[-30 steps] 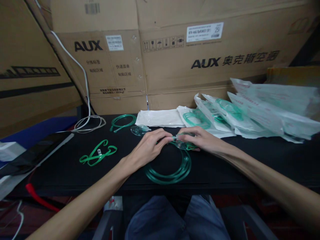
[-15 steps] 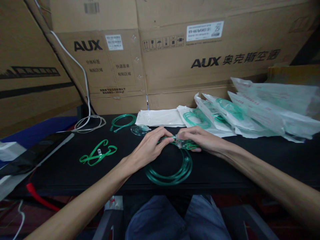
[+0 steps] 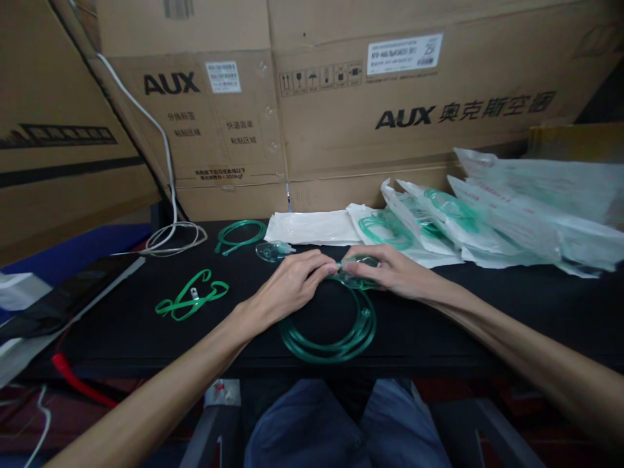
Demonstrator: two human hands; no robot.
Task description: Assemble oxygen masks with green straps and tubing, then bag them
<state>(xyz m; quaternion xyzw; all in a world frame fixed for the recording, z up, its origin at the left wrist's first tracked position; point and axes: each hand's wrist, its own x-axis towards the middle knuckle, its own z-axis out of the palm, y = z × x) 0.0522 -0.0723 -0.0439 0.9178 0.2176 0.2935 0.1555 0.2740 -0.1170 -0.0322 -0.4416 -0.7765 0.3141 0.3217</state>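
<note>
Closed in a pinch, my left hand (image 3: 298, 281) grips the end of the green tubing (image 3: 324, 356), whose coil lies on the black table below both hands. My right hand (image 3: 392, 272) is wrapped round a clear oxygen mask (image 3: 353, 278) with a green edge. The tube end and the mask's connector meet between my fingertips; whether they are joined is hidden. Past my left hand lies another clear mask (image 3: 273, 251). A second coil of green tubing (image 3: 241, 235) rests behind it, and a tangled green strap (image 3: 192, 296) lies at the left.
White packets (image 3: 422, 227) with green tubing are stacked at the back right, beside a flat white packet (image 3: 312, 227). Large cardboard boxes (image 3: 331, 143) stand along the back. A white cable (image 3: 168, 162) hangs at the left, near a white plug-like block (image 3: 22, 292).
Both hands stay together at the mask's connector. My right hand has turned slightly, and my left fingers now cover more of the tube end. The view has shifted a little.
</note>
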